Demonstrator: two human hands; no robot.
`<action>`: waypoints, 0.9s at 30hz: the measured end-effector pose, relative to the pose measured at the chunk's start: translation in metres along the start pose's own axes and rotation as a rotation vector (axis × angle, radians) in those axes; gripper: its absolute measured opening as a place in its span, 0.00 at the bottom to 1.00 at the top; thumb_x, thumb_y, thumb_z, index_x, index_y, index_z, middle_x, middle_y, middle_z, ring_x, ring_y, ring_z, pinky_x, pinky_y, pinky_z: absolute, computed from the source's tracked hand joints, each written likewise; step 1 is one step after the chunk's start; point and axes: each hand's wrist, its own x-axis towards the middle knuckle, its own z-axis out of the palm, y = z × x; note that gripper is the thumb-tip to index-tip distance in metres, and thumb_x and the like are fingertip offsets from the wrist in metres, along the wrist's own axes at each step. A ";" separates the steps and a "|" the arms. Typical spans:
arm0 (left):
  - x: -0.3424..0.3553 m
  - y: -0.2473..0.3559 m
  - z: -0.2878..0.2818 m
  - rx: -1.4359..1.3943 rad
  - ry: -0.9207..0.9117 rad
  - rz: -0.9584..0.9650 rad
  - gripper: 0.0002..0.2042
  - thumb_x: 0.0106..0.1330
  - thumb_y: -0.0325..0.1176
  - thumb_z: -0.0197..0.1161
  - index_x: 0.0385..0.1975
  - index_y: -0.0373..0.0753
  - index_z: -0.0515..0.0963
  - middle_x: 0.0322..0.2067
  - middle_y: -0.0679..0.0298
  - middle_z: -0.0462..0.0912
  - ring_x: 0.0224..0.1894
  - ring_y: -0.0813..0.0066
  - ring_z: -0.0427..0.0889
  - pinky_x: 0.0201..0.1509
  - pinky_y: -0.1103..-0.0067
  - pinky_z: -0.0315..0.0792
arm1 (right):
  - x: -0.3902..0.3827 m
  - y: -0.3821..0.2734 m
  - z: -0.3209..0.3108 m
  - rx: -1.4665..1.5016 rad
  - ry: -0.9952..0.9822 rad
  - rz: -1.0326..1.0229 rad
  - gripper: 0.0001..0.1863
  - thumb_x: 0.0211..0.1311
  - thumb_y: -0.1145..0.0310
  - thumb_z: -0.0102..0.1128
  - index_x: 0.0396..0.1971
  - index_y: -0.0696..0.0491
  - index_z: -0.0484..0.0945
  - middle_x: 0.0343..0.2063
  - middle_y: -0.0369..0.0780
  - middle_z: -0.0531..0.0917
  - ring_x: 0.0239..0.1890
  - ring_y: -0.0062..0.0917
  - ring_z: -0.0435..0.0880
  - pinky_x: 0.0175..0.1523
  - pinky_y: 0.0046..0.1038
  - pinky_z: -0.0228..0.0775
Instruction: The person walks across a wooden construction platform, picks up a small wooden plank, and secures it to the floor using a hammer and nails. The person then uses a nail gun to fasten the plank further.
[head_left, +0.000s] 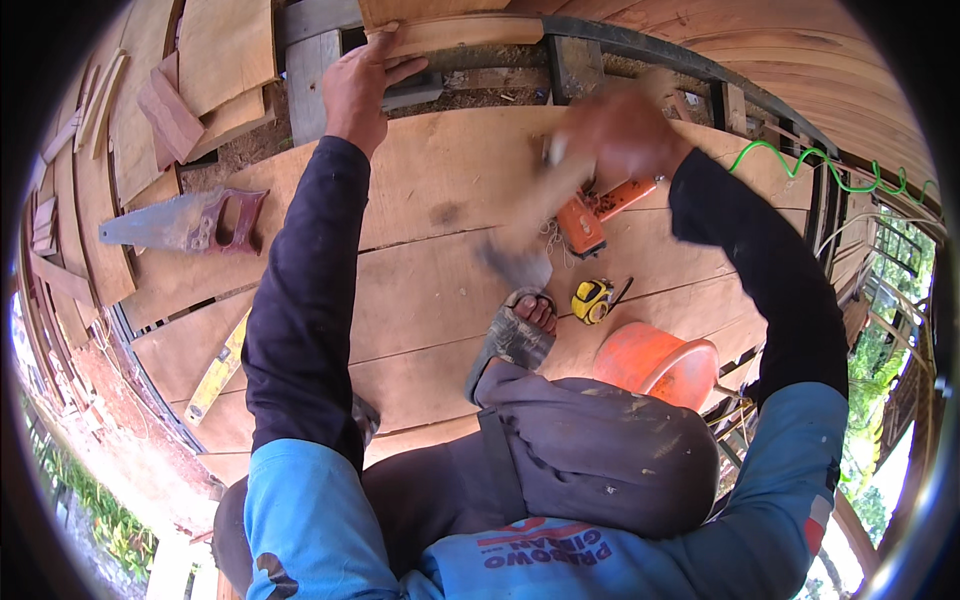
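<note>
My left hand [358, 88] reaches to the far edge of the decking and grips the edge of a narrow wooden board [465, 35]. My right hand [625, 130], smeared by motion, is closed round a wooden-handled tool [545, 205]. The tool's lower end seems to be a grey metal blade, too blurred to name exactly. Just beyond it an orange tool [582, 225] lies on the planks, partly hidden by my right hand. A yellow tape measure [592, 300] rests near my sandalled foot [515, 335].
A handsaw [190, 222] with a dark red handle lies at left, near loose wood offcuts [172, 115]. A yellow spirit level [218, 370] lies nearer. An orange bucket [655, 365] is beside my knee. Gaps show between dark beams [690, 65] ahead; a green coiled cord [830, 165] hangs right.
</note>
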 end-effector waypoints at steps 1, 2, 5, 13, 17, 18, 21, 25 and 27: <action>-0.001 -0.003 0.000 -0.006 -0.010 -0.001 0.21 0.68 0.34 0.61 0.53 0.23 0.71 0.51 0.48 0.78 0.48 0.55 0.83 0.53 0.77 0.79 | -0.002 0.033 -0.003 0.007 -0.019 0.295 0.14 0.47 0.68 0.63 0.36 0.52 0.77 0.32 0.42 0.84 0.33 0.38 0.84 0.36 0.42 0.76; 0.001 -0.006 0.000 -0.015 -0.018 -0.001 0.21 0.68 0.35 0.61 0.53 0.24 0.71 0.51 0.48 0.78 0.48 0.55 0.83 0.52 0.77 0.79 | -0.006 0.051 -0.004 0.009 -0.041 0.587 0.15 0.45 0.70 0.63 0.36 0.52 0.75 0.34 0.43 0.84 0.35 0.38 0.84 0.38 0.42 0.76; 0.008 -0.001 -0.001 -0.015 0.015 0.030 0.21 0.68 0.36 0.62 0.52 0.24 0.72 0.50 0.49 0.79 0.47 0.55 0.84 0.52 0.77 0.79 | -0.018 0.019 0.006 0.134 0.038 0.496 0.14 0.48 0.68 0.63 0.37 0.51 0.77 0.33 0.43 0.84 0.30 0.39 0.84 0.36 0.42 0.78; 0.009 -0.006 -0.005 -0.030 -0.016 0.031 0.22 0.68 0.37 0.62 0.53 0.24 0.72 0.49 0.50 0.79 0.46 0.55 0.84 0.53 0.77 0.79 | -0.007 0.044 0.003 0.173 -0.027 0.567 0.14 0.51 0.61 0.65 0.35 0.53 0.77 0.25 0.45 0.83 0.27 0.40 0.84 0.33 0.43 0.75; -0.004 -0.006 -0.004 -0.003 -0.015 0.026 0.22 0.68 0.36 0.61 0.54 0.23 0.71 0.50 0.50 0.78 0.47 0.56 0.84 0.55 0.76 0.79 | -0.025 0.004 0.022 0.180 0.128 0.576 0.14 0.52 0.59 0.66 0.32 0.52 0.78 0.24 0.47 0.83 0.28 0.43 0.84 0.33 0.44 0.75; -0.005 -0.005 -0.003 -0.001 -0.002 0.022 0.22 0.69 0.36 0.60 0.54 0.23 0.71 0.50 0.50 0.78 0.48 0.56 0.83 0.56 0.76 0.78 | -0.029 -0.009 0.030 0.206 0.127 0.508 0.13 0.52 0.60 0.65 0.32 0.52 0.78 0.24 0.47 0.83 0.28 0.43 0.84 0.33 0.44 0.75; -0.001 -0.001 -0.001 0.039 -0.022 -0.034 0.21 0.70 0.35 0.57 0.56 0.25 0.70 0.53 0.49 0.76 0.49 0.57 0.83 0.55 0.77 0.78 | -0.032 -0.062 0.020 0.305 -0.072 0.462 0.11 0.49 0.64 0.66 0.32 0.50 0.78 0.24 0.45 0.83 0.31 0.42 0.85 0.34 0.43 0.76; 0.005 -0.007 -0.020 0.272 -0.291 0.250 0.22 0.72 0.38 0.54 0.59 0.29 0.68 0.57 0.48 0.73 0.52 0.56 0.81 0.51 0.76 0.77 | -0.027 -0.136 0.043 0.376 -0.072 0.350 0.12 0.49 0.62 0.67 0.29 0.53 0.78 0.23 0.45 0.83 0.30 0.42 0.85 0.34 0.42 0.76; 0.005 -0.008 -0.024 0.248 -0.278 0.193 0.23 0.73 0.39 0.52 0.61 0.30 0.65 0.57 0.47 0.73 0.54 0.56 0.80 0.49 0.76 0.76 | -0.023 -0.163 0.056 0.487 -0.038 0.386 0.11 0.47 0.64 0.66 0.28 0.54 0.78 0.24 0.45 0.84 0.29 0.42 0.85 0.35 0.42 0.76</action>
